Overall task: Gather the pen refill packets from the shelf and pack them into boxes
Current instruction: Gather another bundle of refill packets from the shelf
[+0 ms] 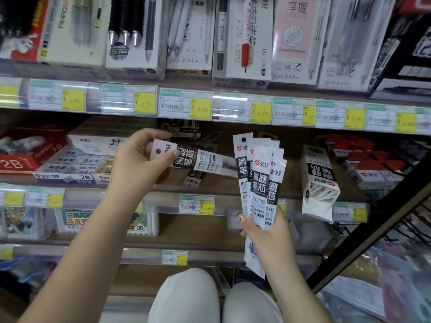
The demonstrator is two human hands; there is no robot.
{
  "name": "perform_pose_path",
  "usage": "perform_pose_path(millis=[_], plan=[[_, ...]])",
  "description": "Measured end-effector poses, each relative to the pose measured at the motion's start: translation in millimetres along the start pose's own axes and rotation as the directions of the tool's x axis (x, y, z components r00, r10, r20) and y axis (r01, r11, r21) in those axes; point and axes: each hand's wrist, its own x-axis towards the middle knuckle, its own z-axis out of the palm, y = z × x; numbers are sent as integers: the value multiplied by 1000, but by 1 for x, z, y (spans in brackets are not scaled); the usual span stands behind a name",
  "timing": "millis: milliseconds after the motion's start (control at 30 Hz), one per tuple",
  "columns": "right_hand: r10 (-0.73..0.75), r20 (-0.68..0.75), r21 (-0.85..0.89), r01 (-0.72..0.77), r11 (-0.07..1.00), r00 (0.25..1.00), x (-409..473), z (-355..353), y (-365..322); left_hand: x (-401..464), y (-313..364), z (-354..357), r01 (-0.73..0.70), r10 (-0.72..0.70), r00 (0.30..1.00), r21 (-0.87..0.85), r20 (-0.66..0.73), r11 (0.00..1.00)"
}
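Pale-trousered knees [186,297] sit lowest. Above them the right hand [265,231] grips an upright fan of white-and-black refill packets [261,180]. The left hand [137,159] pinches one white-and-black packet [193,159] lying crosswise, its far end nearly touching the fan.

Bright, even, diffuse overhead lighting; no hard shadows. White glare streaks along the clear price-label strip [233,99] toward 12 o'clock. Sharpest at centre: print on the refill packets [261,180] legible. Heavy blur at 9, 3 and 5 o'clock and across the top edge. Wide-angle bowing of shelf rails toward the frame edges. Dim recess beneath the upper shelf.
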Motion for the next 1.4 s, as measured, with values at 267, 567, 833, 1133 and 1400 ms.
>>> perform_pose_path(millis=[267, 567, 833, 1133, 1400], plan=[[-78, 19, -92, 79, 993, 997, -2, -1, -2, -12, 8, 5, 54, -47, 997, -147, 54, 988], [-119, 60, -191, 129, 973, 991, -3, -1, -1, -16, 10, 18, 95, -73, 983, -127, 169, 987], [4, 188, -89, 13, 996, 982, 0, 18, -7, -19, 3, 52, 283, -217, 934, -218, 283, 934], [162, 83, 26, -165, 986, 983, 5, 9, -4, 16, -28, 59, 106, -132, 983, 186, 130, 977], [225, 37, 71, -228, 971, 974, 9, 0, -1, 64, -69, 69, -141, -321, 873, 822, 366, 552]])
